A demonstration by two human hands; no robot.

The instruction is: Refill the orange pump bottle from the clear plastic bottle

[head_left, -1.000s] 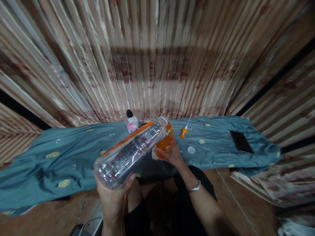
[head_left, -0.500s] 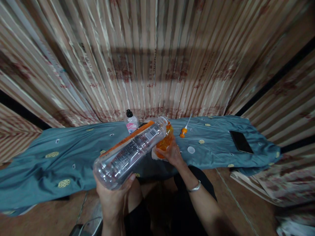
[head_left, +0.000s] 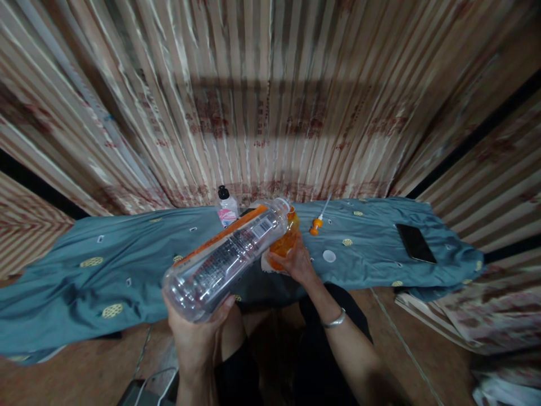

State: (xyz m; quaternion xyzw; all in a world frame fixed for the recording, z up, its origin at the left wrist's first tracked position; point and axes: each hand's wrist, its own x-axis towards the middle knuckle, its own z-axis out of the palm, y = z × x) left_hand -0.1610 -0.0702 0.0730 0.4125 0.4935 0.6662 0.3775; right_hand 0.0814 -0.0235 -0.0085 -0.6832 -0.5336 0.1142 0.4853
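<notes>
Left grip [head_left: 195, 335] clasps clear bottle [head_left: 230, 256] (tilted, mouth toward two o'clock); right grip [head_left: 299, 263] clasps orange bottle [head_left: 283, 243], near that mouth.

Head camera, close above hands [head_left: 195, 337], faces forward and down across teal cloth [head_left: 143, 259] toward curtain [head_left: 253, 113].

Left fingers [head_left: 226, 306] curled close in; right fingers [head_left: 279, 260] curled farther forward.
</notes>
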